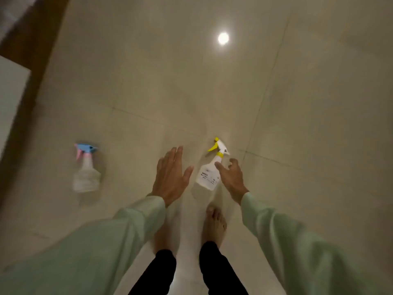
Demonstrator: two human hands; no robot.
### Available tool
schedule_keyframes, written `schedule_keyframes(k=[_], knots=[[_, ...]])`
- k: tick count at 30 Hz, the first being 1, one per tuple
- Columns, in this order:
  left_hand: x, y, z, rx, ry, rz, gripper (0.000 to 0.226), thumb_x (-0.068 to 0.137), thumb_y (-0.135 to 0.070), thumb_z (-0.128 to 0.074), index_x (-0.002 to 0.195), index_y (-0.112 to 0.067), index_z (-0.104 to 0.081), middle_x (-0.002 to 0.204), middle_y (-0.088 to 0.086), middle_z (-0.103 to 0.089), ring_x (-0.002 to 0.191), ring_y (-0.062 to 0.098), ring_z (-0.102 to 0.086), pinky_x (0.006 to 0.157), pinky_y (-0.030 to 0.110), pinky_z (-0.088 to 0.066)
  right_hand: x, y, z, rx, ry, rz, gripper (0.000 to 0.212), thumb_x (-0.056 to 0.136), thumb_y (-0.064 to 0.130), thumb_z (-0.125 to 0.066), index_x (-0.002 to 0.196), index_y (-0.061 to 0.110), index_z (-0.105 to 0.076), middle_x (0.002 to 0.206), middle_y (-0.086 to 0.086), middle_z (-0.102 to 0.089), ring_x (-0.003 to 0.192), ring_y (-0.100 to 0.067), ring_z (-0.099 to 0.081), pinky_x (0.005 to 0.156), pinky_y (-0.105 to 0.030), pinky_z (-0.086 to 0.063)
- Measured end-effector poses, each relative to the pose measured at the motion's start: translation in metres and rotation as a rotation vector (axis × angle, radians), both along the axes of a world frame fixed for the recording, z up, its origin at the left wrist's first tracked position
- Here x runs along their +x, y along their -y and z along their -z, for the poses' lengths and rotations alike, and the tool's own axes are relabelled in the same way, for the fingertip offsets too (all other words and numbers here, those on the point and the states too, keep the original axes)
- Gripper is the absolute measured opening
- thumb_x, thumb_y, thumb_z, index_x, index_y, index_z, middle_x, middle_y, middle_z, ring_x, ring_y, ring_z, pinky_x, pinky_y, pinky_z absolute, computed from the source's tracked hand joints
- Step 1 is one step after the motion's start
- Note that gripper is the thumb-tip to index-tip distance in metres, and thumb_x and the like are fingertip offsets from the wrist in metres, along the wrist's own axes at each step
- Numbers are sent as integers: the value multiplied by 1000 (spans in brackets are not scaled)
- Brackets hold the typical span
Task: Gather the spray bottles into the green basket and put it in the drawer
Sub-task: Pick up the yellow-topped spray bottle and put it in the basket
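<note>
Two spray bottles stand on the tiled floor point(297, 103). The one with the yellow-and-white trigger head point(209, 170) is just ahead of my feet; it is white with a printed label. My right hand point(232, 179) hovers at its right side, fingers spread, thumb close to the bottle's shoulder, holding nothing. My left hand point(171, 175) is flat and open just left of that bottle, apart from it. Further left stands a clear bottle with a blue-and-pink trigger head point(86, 169), out of reach of both hands. No green basket or drawer is in view.
A dark wooden edge point(27, 67) with a pale surface point(10, 99) beside it runs along the left. My bare feet point(213, 224) stand just behind the yellow-topped bottle. A ceiling light's reflection point(223, 38) shines on the floor ahead.
</note>
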State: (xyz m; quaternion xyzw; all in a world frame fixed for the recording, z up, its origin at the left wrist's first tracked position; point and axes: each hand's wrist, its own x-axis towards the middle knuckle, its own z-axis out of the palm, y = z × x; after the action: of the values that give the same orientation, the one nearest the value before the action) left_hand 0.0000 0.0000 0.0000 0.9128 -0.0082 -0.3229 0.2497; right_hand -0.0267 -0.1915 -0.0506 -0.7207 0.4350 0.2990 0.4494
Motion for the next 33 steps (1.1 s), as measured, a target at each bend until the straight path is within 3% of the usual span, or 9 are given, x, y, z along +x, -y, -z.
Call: schedule_keyframes(k=[2, 5, 9, 11, 13, 17, 23, 28, 33], knots=[[1, -4, 46, 11, 5, 5, 68, 99, -43, -40, 155, -17, -11, 162, 8, -16, 150, 21, -11, 121, 43, -7, 3, -1, 45, 14, -48, 76, 67, 89, 48, -65, 139, 11, -41, 135, -11, -53, 121, -30, -56, 101, -47, -47], [-3, -13, 100, 21, -21, 5, 69, 98, -41, -42, 155, -15, -12, 162, 9, -17, 150, 23, -13, 122, 44, -10, 4, -2, 104, 62, -53, 167, 45, 86, 46, -70, 109, 12, -52, 106, -3, -62, 88, -19, -61, 70, -34, -48], [-18, -24, 121, 14, -19, -4, 69, 99, -40, -43, 155, -15, -11, 162, 10, -16, 150, 23, -13, 122, 44, -13, 6, -10, 124, 144, 6, 267, 28, 82, 24, -75, 102, 8, -63, 94, -8, -70, 79, -24, -68, 71, -38, -56], [-26, -33, 114, 13, -19, -49, 69, 99, -39, -43, 155, -15, -10, 163, 9, -14, 150, 22, -12, 122, 43, -11, 10, -13, 114, 214, 15, 316, 23, 81, 13, -73, 101, 5, -65, 88, -11, -68, 71, -24, -66, 61, -32, -55], [-33, -42, 100, -2, -9, -97, 69, 99, -39, -42, 155, -17, -8, 163, 7, -12, 151, 20, -10, 123, 42, -9, 12, -18, 93, 273, 23, 322, 22, 79, 7, -72, 100, 4, -63, 86, -14, -65, 68, -27, -64, 59, -33, -56], [-56, -78, 39, -27, 48, -253, 68, 100, -41, -40, 155, -21, -6, 164, 4, -9, 151, 16, -7, 123, 40, -7, 18, -54, 16, 341, 114, 202, 33, 73, 4, -78, 100, 8, -59, 92, -13, -69, 76, -29, -65, 71, -44, -56], [-121, -154, -89, 22, 84, -555, 68, 100, -43, -39, 155, -26, -4, 164, -1, -9, 151, 14, -8, 123, 39, -7, 2, -137, -129, 486, 265, -84, 28, 86, 9, -74, 105, 25, -63, 84, 8, -73, 74, -7, -70, 62, -19, -53], [-184, -213, -173, 44, 167, -762, 69, 99, -45, -39, 155, -24, -6, 164, -1, -10, 151, 14, -9, 123, 40, -8, -34, -214, -219, 600, 305, -368, 22, 91, -1, -66, 109, 11, -62, 93, -8, -70, 81, -9, -67, 71, -18, -53], [-272, -277, -205, 88, 217, -934, 69, 99, -46, -38, 155, -23, -6, 164, 0, -11, 151, 14, -9, 123, 40, -9, -96, -295, -250, 547, 353, -552, 24, 82, -5, -74, 101, 10, -68, 101, -13, -74, 98, -25, -70, 87, -35, -54]])
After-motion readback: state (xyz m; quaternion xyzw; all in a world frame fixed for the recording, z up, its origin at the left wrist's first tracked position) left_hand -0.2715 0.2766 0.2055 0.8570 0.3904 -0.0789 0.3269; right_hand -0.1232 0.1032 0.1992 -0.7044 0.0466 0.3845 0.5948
